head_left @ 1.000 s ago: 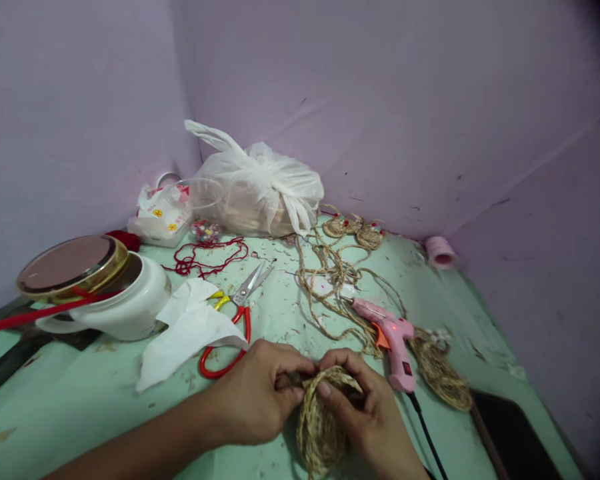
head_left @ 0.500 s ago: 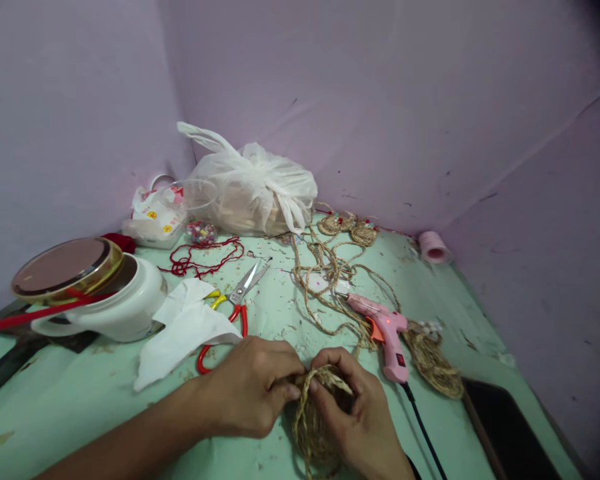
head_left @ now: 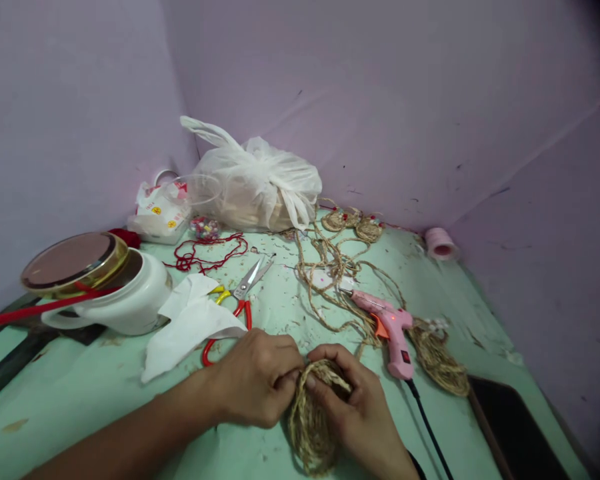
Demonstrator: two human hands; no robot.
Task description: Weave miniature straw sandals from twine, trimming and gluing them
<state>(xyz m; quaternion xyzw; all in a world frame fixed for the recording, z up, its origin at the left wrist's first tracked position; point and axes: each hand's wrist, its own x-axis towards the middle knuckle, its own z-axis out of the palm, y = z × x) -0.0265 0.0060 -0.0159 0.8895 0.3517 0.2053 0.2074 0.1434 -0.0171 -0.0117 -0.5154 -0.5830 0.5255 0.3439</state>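
Observation:
At the front of the table, a small woven slipper of braided straw rope [head_left: 313, 433] is held between both hands. My right hand [head_left: 353, 410] grips its upper right side, the thumb pressed on the top strap and the fingers behind it. Closed in a pinch, my left hand [head_left: 263, 380] meets the slipper's upper left edge; its fingertips are partly hidden there. Right of the hands lies a pink glue gun [head_left: 393, 330] with a lit orange light and a black cord. A similar woven slipper [head_left: 440, 360] rests beyond it.
Scissors [head_left: 237, 300] and a white cloth scrap [head_left: 195, 327] lie left of the hands. Farther back are loose straw rope [head_left: 325, 267], red yarn [head_left: 210, 253] and a tied plastic bag [head_left: 265, 187]. A white mug [head_left: 140, 293] stands left; a dark phone [head_left: 515, 427] lies right.
The slipper has tilted slightly, showing more of its braided front. Both hands keep their hold at its top edge. The whole view has shifted a little.

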